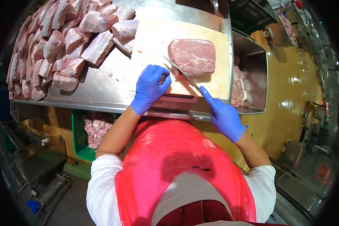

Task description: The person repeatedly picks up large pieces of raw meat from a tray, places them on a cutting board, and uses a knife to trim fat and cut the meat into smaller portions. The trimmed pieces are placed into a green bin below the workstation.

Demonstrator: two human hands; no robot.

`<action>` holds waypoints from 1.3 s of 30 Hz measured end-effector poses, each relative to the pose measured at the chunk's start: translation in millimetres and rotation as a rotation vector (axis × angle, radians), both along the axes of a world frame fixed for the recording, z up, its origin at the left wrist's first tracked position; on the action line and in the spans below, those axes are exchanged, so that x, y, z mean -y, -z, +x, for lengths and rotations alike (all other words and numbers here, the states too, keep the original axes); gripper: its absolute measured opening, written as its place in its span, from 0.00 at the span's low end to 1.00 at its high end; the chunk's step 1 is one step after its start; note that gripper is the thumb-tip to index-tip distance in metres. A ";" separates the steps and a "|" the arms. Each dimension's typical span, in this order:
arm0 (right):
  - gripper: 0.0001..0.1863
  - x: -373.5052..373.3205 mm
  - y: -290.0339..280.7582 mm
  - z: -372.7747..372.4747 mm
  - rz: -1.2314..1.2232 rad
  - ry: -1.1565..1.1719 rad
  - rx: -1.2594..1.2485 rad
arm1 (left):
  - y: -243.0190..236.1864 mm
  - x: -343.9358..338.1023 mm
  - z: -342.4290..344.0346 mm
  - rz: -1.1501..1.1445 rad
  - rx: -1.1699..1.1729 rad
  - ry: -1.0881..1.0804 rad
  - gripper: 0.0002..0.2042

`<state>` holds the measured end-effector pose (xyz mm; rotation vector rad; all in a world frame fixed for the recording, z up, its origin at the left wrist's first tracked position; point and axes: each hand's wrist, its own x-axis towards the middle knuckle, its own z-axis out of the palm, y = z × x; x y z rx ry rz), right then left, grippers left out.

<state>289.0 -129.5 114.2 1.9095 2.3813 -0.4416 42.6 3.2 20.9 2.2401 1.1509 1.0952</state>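
Observation:
A boneless block of pink meat [192, 57] lies on the pale cutting board [151, 37]. My right hand [226, 117], in a blue glove, grips a knife [184, 73] with the index finger stretched along it. Its long thin blade slants up and left, passing the lower left edge of the meat; whether it touches the meat I cannot tell. My left hand [151, 83], gloved in blue too, is curled into a loose fist over the board's left front part. I see nothing held in it, and it is apart from the meat and the blade.
Many meat pieces [66, 41] are piled on the steel table [101, 88] at left. To the right stands a steel bin [257, 81] with cut meat [238, 86]. A green crate [78, 130] of meat trimmings sits below the table's front edge. Black crates [252, 17] stand far right.

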 end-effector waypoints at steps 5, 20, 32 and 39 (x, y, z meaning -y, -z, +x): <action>0.44 -31.4 -1.2 -10.0 0.198 0.106 -0.392 | -13.8 5.5 19.9 0.066 0.029 -0.042 0.09; 0.47 -0.5 -2.6 1.4 0.035 -0.058 0.028 | 20.8 -2.3 15.0 0.120 0.013 0.031 0.08; 0.46 -32.7 17.3 -12.2 -0.042 -0.015 -0.024 | 17.9 -12.8 12.0 0.037 0.031 -0.066 0.09; 0.42 41.5 -3.4 88.2 0.024 -0.012 -0.056 | -20.2 1.5 -107.8 -0.158 0.233 -0.375 0.03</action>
